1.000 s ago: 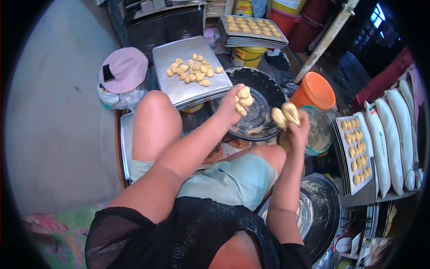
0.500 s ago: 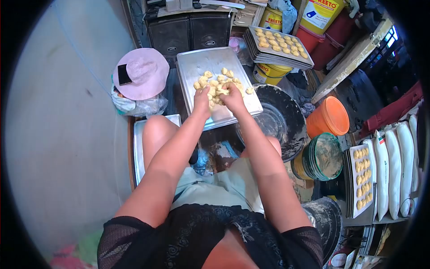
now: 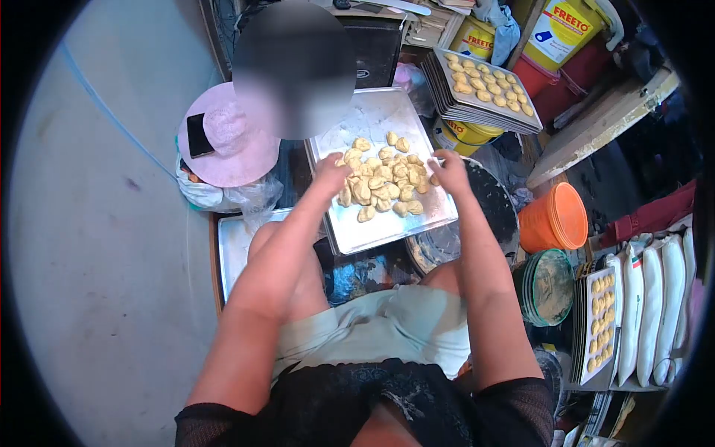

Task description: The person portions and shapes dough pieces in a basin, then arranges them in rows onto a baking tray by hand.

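Note:
A metal baking tray (image 3: 372, 235) lies in front of my knees, stacked on at least one more. A loose heap of yellow dough pieces (image 3: 383, 179) covers its middle, with several lying apart towards the far side. My left hand (image 3: 330, 176) is over the tray's left edge, fingertips beside the dough at that side of the heap. At the opposite edge is my right hand (image 3: 451, 173), its thumb and fingers apart, close to a dough piece at the rim. Neither hand visibly lifts anything.
Stacked trays with dough pieces (image 3: 488, 86) rest on a yellow bucket at the back right. A black basin (image 3: 491, 201), orange bucket (image 3: 555, 217) and green-rimmed buckets (image 3: 551, 287) stand rightwards. A pink hat (image 3: 249, 160) with a phone (image 3: 199, 135) lies left. A blurred dark round patch hides the back.
My hands have come apart, from working together over the heap to opposite sides of the tray. The dough between the fingers has been let go. The camera view has shifted slightly.

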`<state>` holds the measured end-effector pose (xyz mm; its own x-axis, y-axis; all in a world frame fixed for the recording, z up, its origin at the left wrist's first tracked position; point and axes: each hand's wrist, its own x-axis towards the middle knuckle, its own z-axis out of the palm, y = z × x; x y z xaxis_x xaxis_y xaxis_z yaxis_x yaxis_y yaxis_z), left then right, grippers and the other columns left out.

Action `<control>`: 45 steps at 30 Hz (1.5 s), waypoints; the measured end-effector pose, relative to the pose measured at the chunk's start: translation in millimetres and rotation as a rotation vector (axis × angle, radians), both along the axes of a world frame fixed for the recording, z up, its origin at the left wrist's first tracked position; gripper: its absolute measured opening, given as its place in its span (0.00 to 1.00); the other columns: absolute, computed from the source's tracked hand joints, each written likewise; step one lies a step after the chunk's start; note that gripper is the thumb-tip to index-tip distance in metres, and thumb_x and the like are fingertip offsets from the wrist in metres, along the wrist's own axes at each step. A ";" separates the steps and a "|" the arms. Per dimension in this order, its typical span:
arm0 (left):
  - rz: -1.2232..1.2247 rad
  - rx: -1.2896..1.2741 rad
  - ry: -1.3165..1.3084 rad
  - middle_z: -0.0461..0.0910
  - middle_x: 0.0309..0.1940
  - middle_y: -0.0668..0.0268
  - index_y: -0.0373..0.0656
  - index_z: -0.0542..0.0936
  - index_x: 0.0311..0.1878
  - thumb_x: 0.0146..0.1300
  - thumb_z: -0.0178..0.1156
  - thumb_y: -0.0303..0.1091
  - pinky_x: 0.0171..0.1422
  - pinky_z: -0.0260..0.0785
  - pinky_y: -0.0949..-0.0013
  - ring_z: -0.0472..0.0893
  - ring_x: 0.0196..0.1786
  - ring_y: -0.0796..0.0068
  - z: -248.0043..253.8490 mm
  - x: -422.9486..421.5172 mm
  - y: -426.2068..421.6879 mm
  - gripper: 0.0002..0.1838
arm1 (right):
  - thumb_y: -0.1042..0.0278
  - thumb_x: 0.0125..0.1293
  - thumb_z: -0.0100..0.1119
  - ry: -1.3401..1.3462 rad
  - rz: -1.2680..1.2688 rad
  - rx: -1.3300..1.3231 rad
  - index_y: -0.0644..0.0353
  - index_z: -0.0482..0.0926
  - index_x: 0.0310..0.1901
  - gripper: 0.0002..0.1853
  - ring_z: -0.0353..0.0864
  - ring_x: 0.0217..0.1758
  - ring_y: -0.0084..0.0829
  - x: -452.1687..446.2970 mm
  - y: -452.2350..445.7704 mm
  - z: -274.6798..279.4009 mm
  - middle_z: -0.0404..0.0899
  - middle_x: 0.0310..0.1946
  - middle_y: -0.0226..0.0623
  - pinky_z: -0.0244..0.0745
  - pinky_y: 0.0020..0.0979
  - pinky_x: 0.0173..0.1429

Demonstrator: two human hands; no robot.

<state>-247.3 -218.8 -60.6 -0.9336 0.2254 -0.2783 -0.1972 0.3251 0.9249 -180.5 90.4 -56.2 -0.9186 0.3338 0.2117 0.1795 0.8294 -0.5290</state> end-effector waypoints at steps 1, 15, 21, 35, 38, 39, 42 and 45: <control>0.034 -0.201 0.130 0.64 0.69 0.49 0.41 0.64 0.71 0.57 0.61 0.38 0.72 0.57 0.58 0.64 0.70 0.54 3.8 -6.1 -1.1 0.37 | 0.47 0.61 0.61 -0.048 -0.132 -0.050 0.56 0.81 0.50 0.23 0.78 0.54 0.46 -7.3 34.1 -23.5 0.77 0.51 0.47 0.71 0.41 0.60; 0.178 0.388 -0.496 0.60 0.70 0.44 0.36 0.55 0.73 0.72 0.46 0.57 0.68 0.59 0.42 0.61 0.72 0.44 -134.3 -102.4 -19.5 0.39 | 0.30 0.72 0.30 -0.628 -0.075 -1.315 0.59 0.70 0.65 0.40 0.83 0.53 0.37 16.6 50.6 -75.7 0.80 0.56 0.43 0.75 0.39 0.60; 0.163 0.158 -0.384 0.66 0.67 0.48 0.41 0.58 0.73 0.73 0.47 0.50 0.68 0.60 0.48 0.65 0.70 0.50 -125.0 -112.4 -30.7 0.33 | 0.28 0.71 0.26 -0.676 0.143 -1.351 0.57 0.57 0.73 0.43 0.69 0.69 0.36 40.6 34.1 -57.6 0.68 0.68 0.39 0.66 0.41 0.70; 0.214 -0.220 0.327 0.67 0.66 0.50 0.44 0.60 0.73 0.66 0.52 0.29 0.69 0.61 0.54 0.69 0.66 0.52 -51.5 -75.4 -16.1 0.31 | 0.35 0.72 0.38 -0.268 0.048 -0.901 0.59 0.60 0.72 0.39 0.65 0.70 0.44 4.2 38.6 -82.4 0.65 0.68 0.47 0.63 0.41 0.70; -0.039 -0.418 0.733 0.69 0.62 0.48 0.44 0.66 0.70 0.58 0.59 0.31 0.69 0.62 0.56 0.72 0.62 0.46 -25.1 -88.6 -11.1 0.33 | 0.43 0.69 0.50 0.065 0.036 -0.148 0.61 0.63 0.70 0.35 0.67 0.66 0.50 -27.4 23.0 -58.2 0.70 0.62 0.51 0.62 0.42 0.69; -0.169 -0.331 0.676 0.70 0.60 0.48 0.44 0.68 0.68 0.58 0.60 0.32 0.67 0.64 0.56 0.73 0.60 0.47 -14.7 -93.3 2.3 0.32 | 0.46 0.67 0.54 0.060 0.108 -0.158 0.61 0.63 0.69 0.35 0.67 0.65 0.52 -40.4 10.7 -35.7 0.71 0.60 0.52 0.62 0.43 0.68; -0.476 -0.336 0.642 0.74 0.54 0.48 0.44 0.73 0.64 0.55 0.64 0.34 0.63 0.68 0.57 0.76 0.56 0.48 -33.0 -116.6 44.0 0.30 | 0.51 0.53 0.71 0.124 0.242 -0.172 0.54 0.73 0.61 0.35 0.75 0.55 0.46 -84.2 -25.4 -23.5 0.70 0.56 0.50 0.72 0.40 0.57; -0.705 -0.529 0.592 0.79 0.49 0.49 0.44 0.77 0.59 0.54 0.63 0.32 0.60 0.71 0.56 0.79 0.53 0.48 -20.9 -135.4 61.5 0.25 | 0.54 0.48 0.74 -0.298 0.482 0.132 0.58 0.79 0.49 0.28 0.77 0.50 0.46 -107.3 -64.3 1.5 0.73 0.51 0.48 0.74 0.38 0.55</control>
